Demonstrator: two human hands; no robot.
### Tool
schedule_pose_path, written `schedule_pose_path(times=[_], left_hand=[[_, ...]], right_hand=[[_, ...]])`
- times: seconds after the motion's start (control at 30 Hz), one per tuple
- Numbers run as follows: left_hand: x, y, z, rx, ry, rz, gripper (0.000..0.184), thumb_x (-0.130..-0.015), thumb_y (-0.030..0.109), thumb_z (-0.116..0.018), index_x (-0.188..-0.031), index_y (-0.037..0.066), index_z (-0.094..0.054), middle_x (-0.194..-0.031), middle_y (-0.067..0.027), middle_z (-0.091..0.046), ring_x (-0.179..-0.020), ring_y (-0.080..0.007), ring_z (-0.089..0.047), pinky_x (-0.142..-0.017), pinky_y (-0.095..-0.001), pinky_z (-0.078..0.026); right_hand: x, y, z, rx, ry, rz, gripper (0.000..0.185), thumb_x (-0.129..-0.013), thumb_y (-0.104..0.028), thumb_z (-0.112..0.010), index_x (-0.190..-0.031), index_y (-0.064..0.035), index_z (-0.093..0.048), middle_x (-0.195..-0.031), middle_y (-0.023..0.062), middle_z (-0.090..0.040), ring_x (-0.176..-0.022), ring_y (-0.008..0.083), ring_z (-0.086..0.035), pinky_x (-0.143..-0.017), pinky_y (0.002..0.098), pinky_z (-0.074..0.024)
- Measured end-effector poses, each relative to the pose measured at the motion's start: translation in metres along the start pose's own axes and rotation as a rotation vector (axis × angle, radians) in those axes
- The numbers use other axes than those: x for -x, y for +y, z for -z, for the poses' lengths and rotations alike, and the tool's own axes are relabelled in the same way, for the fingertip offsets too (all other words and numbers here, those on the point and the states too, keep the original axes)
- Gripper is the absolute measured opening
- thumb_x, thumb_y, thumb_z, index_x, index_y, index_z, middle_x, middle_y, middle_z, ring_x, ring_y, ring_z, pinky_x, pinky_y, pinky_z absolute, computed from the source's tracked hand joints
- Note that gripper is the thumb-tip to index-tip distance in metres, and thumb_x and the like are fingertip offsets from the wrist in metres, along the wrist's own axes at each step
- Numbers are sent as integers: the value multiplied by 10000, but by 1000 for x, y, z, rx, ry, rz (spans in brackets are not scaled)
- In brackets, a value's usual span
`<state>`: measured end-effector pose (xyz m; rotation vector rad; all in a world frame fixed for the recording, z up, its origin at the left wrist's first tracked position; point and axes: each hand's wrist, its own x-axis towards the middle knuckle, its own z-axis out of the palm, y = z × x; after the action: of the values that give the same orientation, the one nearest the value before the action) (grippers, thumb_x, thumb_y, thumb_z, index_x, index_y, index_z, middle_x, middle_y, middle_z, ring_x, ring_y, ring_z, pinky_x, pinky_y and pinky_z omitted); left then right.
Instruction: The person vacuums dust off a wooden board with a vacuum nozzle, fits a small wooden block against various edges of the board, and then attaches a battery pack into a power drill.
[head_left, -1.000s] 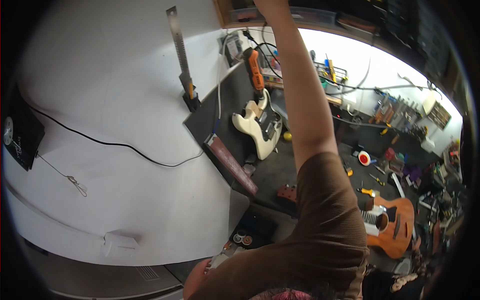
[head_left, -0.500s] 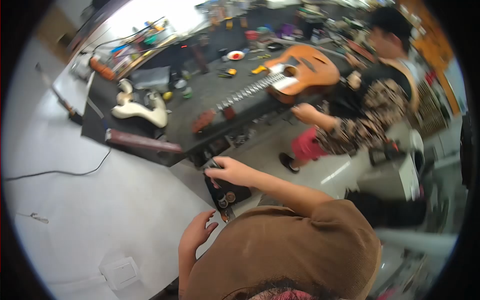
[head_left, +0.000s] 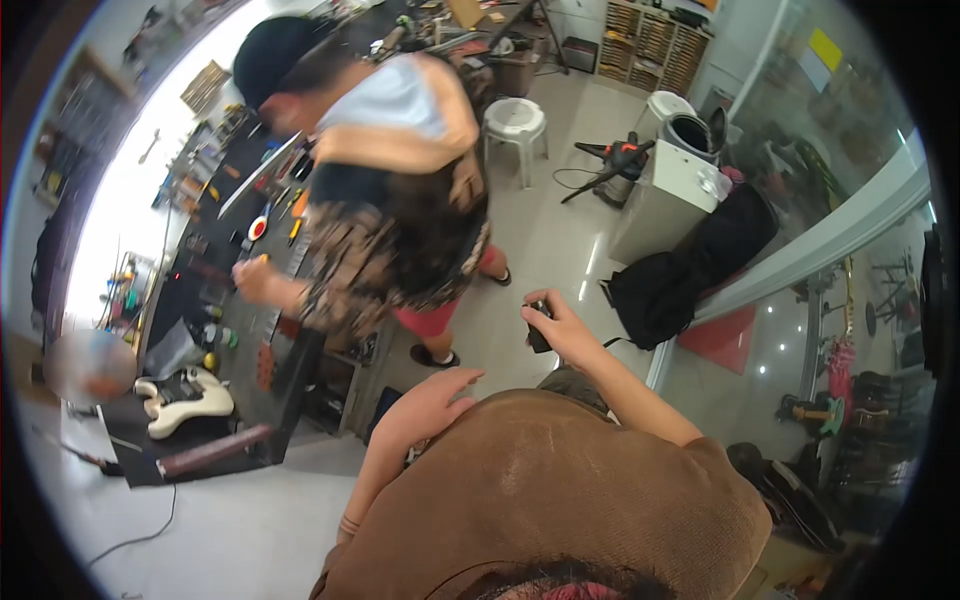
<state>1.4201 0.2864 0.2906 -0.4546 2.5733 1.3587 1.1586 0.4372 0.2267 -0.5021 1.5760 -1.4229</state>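
Note:
In the head view, my right hand (head_left: 564, 328) is closed around a small black object (head_left: 540, 338), whose kind I cannot make out. It is held over the tiled floor, in front of my body. My left hand (head_left: 432, 406) is empty, its fingers stretched out close to the front of my brown shirt. To the left, a co-worker (head_left: 400, 190) in a patterned sleeve and apron leans over the black workbench (head_left: 205, 255). That person's hand is over the bench and hides most of a guitar, of which the headstock (head_left: 266, 366) shows.
A white guitar body (head_left: 187, 402) and a long reddish bar (head_left: 214, 450) lie on the bench's near end. White stools (head_left: 516, 120), a white cabinet (head_left: 665, 195) and a black bag (head_left: 690, 270) stand across the floor. A glass door frame (head_left: 800, 240) is at right.
My view has swung to the right, bringing the stools, bag and glass door in. The co-worker now covers most of the guitar. My right hand still holds the black object.

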Motion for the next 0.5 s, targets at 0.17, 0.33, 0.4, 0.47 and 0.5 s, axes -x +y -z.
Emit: schedule_pose_path(times=[0.17, 0.33, 0.4, 0.47, 0.5], left_hand=[[-161, 33, -3, -242, -121, -14, 535, -1060, 249, -695, -1554, 80, -579, -1407, -180, -680, -1334, -357, -637, -1114, -471, -522], [-336, 101, -12, -273, -164, -132, 599, -1052, 263, -713, -1600, 99, -534, -1411, -168, -689, -1296, -346, -668, -1072, -470, -546], [-384, 138, -1, -13, -190, -132, 669, -1053, 292, -710, -1650, 107, -469, -1434, -175, -686, -1288, -378, -670, -1070, -480, -551], [-425, 171, 16, 61, -73, -119, 734, -1050, 266, -728, -1683, 113, -390, -1450, -181, -674, -1224, -362, -698, -1036, -466, -570], [-443, 182, 22, 93, -21, -117, 770, -1049, 253, -738, -1700, 116, -351, -1458, -185, -667, -1191, -354, -711, -1019, -459, -579]], right_hand=[[-54, -28, 136, -135, 152, 1, 446, -1089, -278, -693, -1457, -56, -574, -1103, 73, -649, -946, 152, -667, -827, 319, -550], [-110, -81, 252, -22, 240, 53, 401, -1130, -327, -659, -1420, -54, -611, -1061, 46, -646, -893, 142, -669, -791, 312, -550], [-134, -97, 283, -6, 238, 98, 404, -1134, -331, -653, -1424, -53, -607, -1069, 46, -642, -877, 138, -667, -784, 307, -547], [-155, -120, 302, 126, 239, 204, 399, -1157, -330, -598, -1427, -36, -599, -1226, 110, -621, -1073, 192, -644, -955, 342, -523], [-168, -128, 309, 214, 255, 286, 402, -1163, -331, -583, -1431, -32, -594, -1270, 127, -608, -1139, 208, -626, -1008, 353, -505]])
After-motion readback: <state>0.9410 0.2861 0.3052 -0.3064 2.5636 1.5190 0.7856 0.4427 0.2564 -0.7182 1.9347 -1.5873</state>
